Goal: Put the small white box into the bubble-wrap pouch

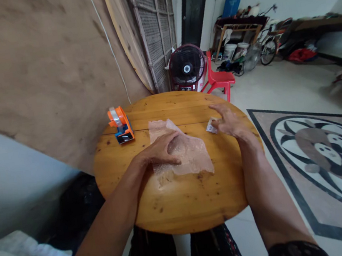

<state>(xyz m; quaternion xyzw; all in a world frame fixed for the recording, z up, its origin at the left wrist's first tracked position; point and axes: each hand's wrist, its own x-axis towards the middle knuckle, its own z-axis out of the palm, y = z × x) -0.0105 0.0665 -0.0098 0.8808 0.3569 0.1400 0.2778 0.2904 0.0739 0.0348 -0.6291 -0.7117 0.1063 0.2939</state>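
Observation:
A sheet of pinkish, see-through bubble wrap (193, 152) lies on the round wooden table, one part folded over. My left hand (163, 149) rests on its left side, thumb and fingers spread apart. Right of the wrap is a small pale packet (211, 126) that seems to bear a printed label. My right hand (227, 121) is over its right edge, fingers apart and slightly blurred, with the fingertips at or just above the packet. Whether they press on it I cannot tell.
An orange and blue tape dispenser (122, 126) with a roll of clear tape stands at the table's left edge. Beyond the wooden table (182, 214) are a fan (187, 68) and a red plastic chair (219, 77). A wall (38, 57) rises on the left.

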